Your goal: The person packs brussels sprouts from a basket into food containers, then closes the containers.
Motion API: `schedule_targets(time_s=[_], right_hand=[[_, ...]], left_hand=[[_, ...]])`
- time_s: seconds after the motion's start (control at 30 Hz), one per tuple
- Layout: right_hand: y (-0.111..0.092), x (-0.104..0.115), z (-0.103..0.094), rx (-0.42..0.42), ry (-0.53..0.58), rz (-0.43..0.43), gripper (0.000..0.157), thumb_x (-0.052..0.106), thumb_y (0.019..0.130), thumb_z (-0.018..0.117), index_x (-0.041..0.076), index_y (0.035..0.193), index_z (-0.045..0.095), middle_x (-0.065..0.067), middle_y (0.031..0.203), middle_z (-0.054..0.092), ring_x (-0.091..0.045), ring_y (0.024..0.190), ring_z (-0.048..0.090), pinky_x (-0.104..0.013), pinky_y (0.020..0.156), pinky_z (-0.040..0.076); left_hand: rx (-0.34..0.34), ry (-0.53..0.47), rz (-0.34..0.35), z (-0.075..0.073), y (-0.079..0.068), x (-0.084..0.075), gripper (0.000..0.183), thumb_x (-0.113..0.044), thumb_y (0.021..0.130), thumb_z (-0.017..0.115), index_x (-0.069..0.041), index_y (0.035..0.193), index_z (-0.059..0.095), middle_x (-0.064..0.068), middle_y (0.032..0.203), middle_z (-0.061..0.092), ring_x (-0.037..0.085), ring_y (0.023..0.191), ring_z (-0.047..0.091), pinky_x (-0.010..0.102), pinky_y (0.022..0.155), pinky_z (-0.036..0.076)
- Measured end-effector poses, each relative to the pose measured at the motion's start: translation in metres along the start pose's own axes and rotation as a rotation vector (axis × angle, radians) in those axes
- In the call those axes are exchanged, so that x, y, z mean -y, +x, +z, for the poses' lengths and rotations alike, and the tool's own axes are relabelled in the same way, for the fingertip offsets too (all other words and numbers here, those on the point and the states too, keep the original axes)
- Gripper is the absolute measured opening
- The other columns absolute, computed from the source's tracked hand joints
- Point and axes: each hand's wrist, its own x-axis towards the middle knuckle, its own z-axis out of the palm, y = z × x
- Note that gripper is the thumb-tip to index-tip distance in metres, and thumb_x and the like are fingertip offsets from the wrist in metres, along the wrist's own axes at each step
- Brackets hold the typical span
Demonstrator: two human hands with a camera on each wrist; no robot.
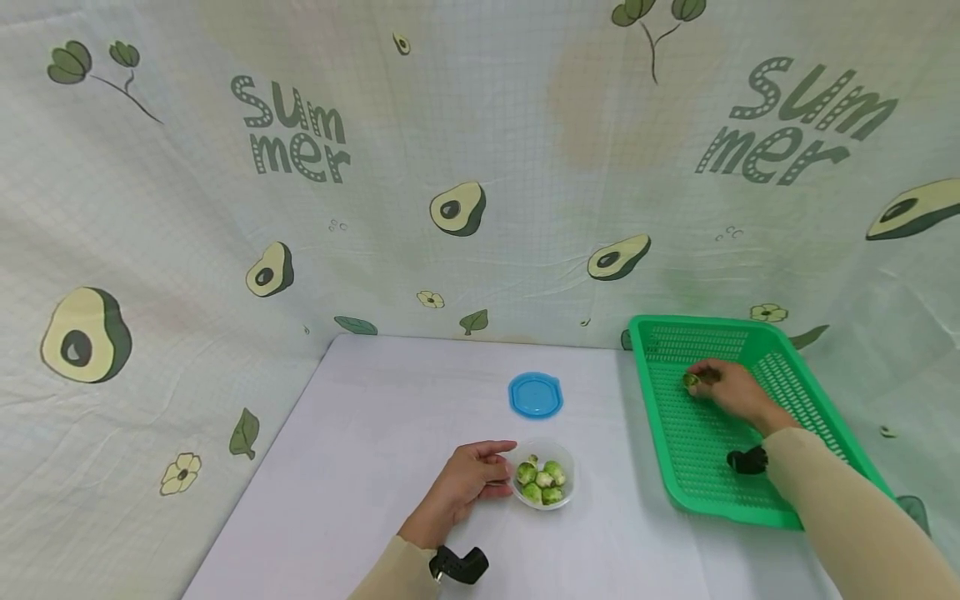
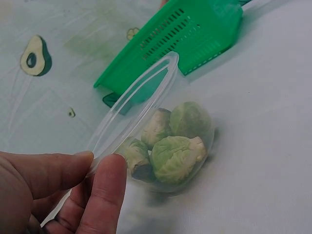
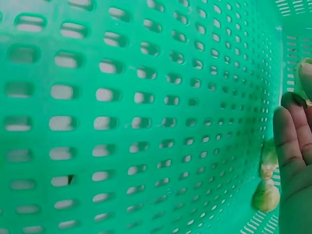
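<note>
My left hand (image 1: 474, 478) pinches the rim of a clear plastic tub (image 1: 568, 493) between thumb and fingers, as the left wrist view shows close up. Several Brussels sprouts (image 2: 176, 158) lie inside the tub, green with pale cut ends. Over at the right, my right hand (image 1: 733, 390) reaches down into a green plastic basket (image 1: 660, 433). A Brussels sprout (image 1: 690, 380) is held between its thumb and fingertips. Beyond that hand, in the right wrist view, more sprouts (image 3: 266, 196) rest in the basket, partly hidden by the fingers.
A round blue lid (image 1: 536, 395) lies flat on the white table (image 1: 405, 400), behind the tub. The basket's raised, slotted walls stand around the right hand. A printed cloth (image 1: 525, 125) hangs behind the table and along its left side.
</note>
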Motion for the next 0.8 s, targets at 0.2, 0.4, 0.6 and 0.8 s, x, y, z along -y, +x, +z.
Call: schedule_targets(time_s=[0.2,0.4,0.6,0.8], right_hand=[[-0.002,0.004,-0.003,-0.014,0.021,0.008,0.047,0.019,0.106,0.065,-0.007,0.143,0.053,-0.036,0.142,0.054,-0.054,0.129,0.052,-0.062,0.098,0.053],[-0.006,0.008,-0.005,-0.015,0.076,0.029,0.051,0.020,0.107,0.064,-0.008,0.146,0.050,-0.037,0.145,0.050,-0.054,0.132,0.049,-0.062,0.101,0.053],[-0.010,0.013,-0.007,-0.006,0.114,0.021,0.054,0.023,0.107,0.064,-0.006,0.150,0.049,-0.036,0.150,0.048,-0.055,0.137,0.046,-0.064,0.104,0.051],[-0.014,0.022,-0.010,-0.025,0.086,-0.017,0.054,0.027,0.107,0.064,-0.005,0.149,0.050,-0.034,0.147,0.052,-0.055,0.136,0.048,-0.064,0.103,0.052]], left_hand=[[0.006,-0.002,0.001,0.000,0.000,0.000,0.048,0.007,0.093,0.069,0.000,0.139,0.066,0.005,0.094,0.061,0.016,0.072,0.067,0.029,0.071,0.066],[0.013,-0.005,0.006,0.000,0.001,0.001,0.048,0.007,0.092,0.069,0.000,0.139,0.067,0.005,0.095,0.060,0.016,0.073,0.067,0.029,0.071,0.066],[0.019,-0.006,0.013,0.000,0.002,0.002,0.048,0.008,0.092,0.069,0.000,0.139,0.067,0.004,0.095,0.060,0.017,0.073,0.067,0.030,0.071,0.066],[0.027,-0.005,0.016,0.001,0.001,0.001,0.048,0.007,0.093,0.070,0.001,0.139,0.066,0.004,0.094,0.060,0.016,0.073,0.067,0.029,0.071,0.066]])
